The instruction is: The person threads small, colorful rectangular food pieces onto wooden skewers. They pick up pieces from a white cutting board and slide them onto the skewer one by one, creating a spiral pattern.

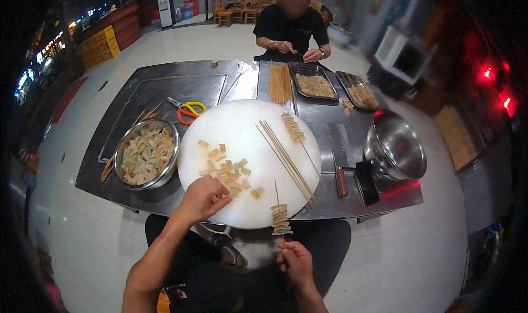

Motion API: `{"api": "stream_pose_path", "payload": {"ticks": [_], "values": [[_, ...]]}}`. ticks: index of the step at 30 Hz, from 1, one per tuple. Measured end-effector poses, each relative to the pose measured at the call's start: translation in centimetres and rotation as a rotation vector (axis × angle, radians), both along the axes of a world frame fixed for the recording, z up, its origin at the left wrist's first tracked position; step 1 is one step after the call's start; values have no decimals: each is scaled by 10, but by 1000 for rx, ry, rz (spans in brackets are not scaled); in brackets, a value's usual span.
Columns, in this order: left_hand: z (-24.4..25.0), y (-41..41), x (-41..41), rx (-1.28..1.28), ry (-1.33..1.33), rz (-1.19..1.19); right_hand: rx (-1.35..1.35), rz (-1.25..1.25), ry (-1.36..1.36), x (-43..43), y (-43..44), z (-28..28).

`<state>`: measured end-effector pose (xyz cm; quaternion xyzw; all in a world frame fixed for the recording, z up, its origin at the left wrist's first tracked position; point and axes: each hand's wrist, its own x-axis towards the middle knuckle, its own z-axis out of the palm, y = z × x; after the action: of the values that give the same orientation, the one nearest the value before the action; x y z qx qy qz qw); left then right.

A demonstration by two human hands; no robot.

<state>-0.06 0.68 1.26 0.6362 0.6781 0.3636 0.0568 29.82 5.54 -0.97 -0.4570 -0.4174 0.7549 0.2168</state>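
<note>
My right hand [296,260] pinches the lower end of a bamboo skewer threaded with folded, pale food pieces [281,219]. Its bare tip points up over the near edge of a round white cutting board [255,119]. Above the board's near left side, my left hand [208,196] has its thumb and index finger bent close together beside a loose pile of cut pieces [231,170]. Whether a piece sits between those fingertips is hidden. Several bare skewers [284,160] lie on the right half of the board, beside another loaded skewer [293,128].
Left stands a steel bowl of cut pieces [146,154], near scissors [189,110]. Right are a cleaver [340,156], a dark blade [366,183] and a steel pot [398,144]. Beyond lie a skewer bundle [279,82] and trays [314,84] [359,91]. Opposite, a person [293,28] holds a skewer.
</note>
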Motion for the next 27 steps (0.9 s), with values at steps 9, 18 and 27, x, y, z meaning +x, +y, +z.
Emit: {"api": "stream_pose_path", "payload": {"ticks": [9,18,27], "values": [[6,-18,2,-102,-19,16,-13,34,40,4,-2,-5],[3,3,10,-54,72,-61,22,80,-21,6,-2,1],[-1,-2,17,-51,0,-66,27,79,56,2,-6,-5]]}}
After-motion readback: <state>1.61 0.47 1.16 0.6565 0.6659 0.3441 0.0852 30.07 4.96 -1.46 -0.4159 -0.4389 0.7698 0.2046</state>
